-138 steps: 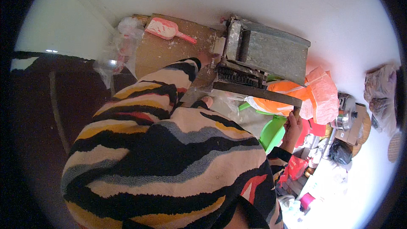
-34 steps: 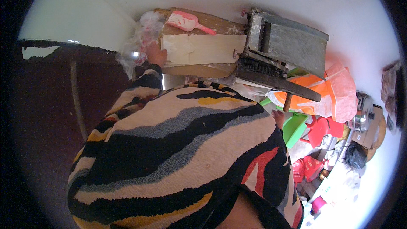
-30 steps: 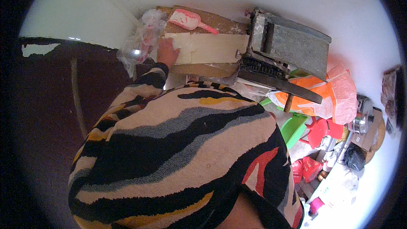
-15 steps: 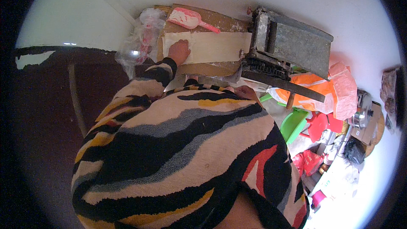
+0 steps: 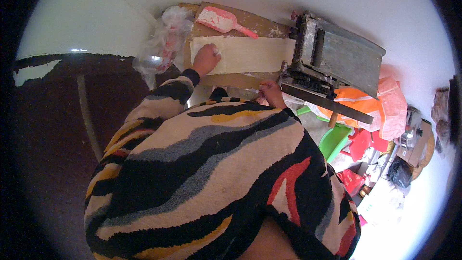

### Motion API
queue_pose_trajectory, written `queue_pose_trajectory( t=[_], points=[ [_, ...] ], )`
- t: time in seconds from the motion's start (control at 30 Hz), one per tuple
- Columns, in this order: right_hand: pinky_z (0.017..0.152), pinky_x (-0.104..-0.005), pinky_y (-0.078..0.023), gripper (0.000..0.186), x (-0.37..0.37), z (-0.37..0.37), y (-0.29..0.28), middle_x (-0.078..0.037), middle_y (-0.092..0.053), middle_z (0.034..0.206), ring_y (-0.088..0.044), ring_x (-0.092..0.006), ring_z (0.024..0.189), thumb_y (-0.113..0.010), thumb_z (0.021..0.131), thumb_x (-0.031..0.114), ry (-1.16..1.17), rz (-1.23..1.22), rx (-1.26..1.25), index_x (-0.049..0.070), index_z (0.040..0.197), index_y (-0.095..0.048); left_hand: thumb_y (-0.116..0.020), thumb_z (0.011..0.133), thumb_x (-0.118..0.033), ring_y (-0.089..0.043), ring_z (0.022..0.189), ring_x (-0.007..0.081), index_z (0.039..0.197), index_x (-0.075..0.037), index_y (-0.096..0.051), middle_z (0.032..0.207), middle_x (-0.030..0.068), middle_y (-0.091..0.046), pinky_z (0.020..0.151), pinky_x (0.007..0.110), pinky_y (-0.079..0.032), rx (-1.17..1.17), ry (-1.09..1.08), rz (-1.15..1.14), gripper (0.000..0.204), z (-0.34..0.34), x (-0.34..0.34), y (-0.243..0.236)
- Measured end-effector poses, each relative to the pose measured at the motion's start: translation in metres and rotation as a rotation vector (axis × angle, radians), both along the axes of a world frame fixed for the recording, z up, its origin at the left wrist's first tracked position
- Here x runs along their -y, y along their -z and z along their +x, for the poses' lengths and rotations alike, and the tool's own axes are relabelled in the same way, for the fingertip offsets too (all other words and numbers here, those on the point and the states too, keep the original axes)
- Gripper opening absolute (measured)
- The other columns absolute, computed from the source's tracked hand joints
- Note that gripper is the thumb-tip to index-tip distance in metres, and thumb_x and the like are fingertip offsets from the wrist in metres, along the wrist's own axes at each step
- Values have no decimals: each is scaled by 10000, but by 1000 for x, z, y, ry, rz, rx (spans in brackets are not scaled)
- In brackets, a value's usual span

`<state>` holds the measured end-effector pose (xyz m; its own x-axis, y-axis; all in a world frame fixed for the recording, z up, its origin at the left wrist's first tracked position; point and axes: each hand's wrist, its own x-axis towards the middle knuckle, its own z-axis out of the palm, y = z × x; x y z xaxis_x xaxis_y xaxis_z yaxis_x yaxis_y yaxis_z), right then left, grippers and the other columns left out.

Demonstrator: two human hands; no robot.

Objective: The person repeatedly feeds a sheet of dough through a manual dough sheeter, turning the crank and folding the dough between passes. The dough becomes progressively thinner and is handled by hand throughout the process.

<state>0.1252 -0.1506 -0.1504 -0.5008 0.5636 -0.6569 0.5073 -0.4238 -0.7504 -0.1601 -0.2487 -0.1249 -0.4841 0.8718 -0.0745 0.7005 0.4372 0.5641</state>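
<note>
Left hand [image 5: 207, 60]: fingers curled, at the 9 o'clock end of the dough sheet [image 5: 255, 54]; whether pinching it, cannot tell. Right hand [image 5: 273, 93]: partly curled near the 5 o'clock edge of the board [image 5: 238, 80], grip unclear. Sheet lies on board; contact with machine [image 5: 344, 58], 3 o'clock, indistinct.

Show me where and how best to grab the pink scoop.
Probably by its handle, coming from the near right: the pink scoop lies beyond the pale sheet, its slim handle pointing right and nearer. Its broad end carries pale powder, so lifting level seems wise.
</note>
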Motion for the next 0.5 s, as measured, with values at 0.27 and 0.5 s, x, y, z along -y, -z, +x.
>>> queue_pose_trajectory(
  t=[0.27,0.5],
  points=[
    [621,-295,-481,62,-11,-14,51,-52,-542,766,-551,-168,720,-567,842,77,-43,266,-301,24,851,-537,-520,857,-149,-614,841,221,913,-25,-596,895,104,-635,726,348,-480,743,-493,409,156,-37,34,7],
    [476,-256,-416,129,-18,-45,46,-32,-515,639,-503,-153,544,-570,807,64,831,-456,-306,97,717,-484,-465,922,-211,-569,1059,237,1149,-29,-528,1126,126,-591,935,357,-451,1539,-653,674,298,-47,48,-3]
  ],
)
